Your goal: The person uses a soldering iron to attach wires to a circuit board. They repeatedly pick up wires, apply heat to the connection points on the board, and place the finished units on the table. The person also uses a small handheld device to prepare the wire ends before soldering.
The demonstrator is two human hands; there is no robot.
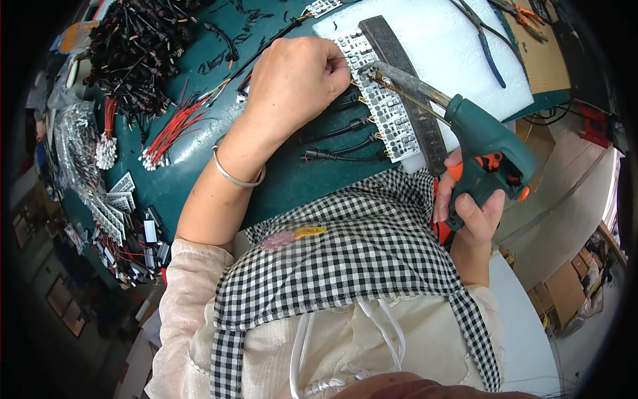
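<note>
My left hand (299, 80) reaches over the bench with thumb and fingers pinched on what looks like a thin wire at the left edge of a white circuit board panel (392, 126); the hand hides most of it. Several short black cables (335, 154) run up to that same edge, below the hand. In my right hand (475, 216) is a green soldering gun (492, 133) with orange parts, its fingers closed around the handle. The gun's metal tip meets or hovers just over the panel near the left fingertips; I cannot tell if they touch. A dark bar (412, 100) lies along the panel's right side.
White foam (458, 60) lies under the panel, with blue-handled pliers (490, 60) on it. Orange-handled cutters (525, 20) lie farther right. At left are a heap of black cables (136, 53), red wire bundles (174, 130) and small boards (113, 213) on the green mat (286, 189).
</note>
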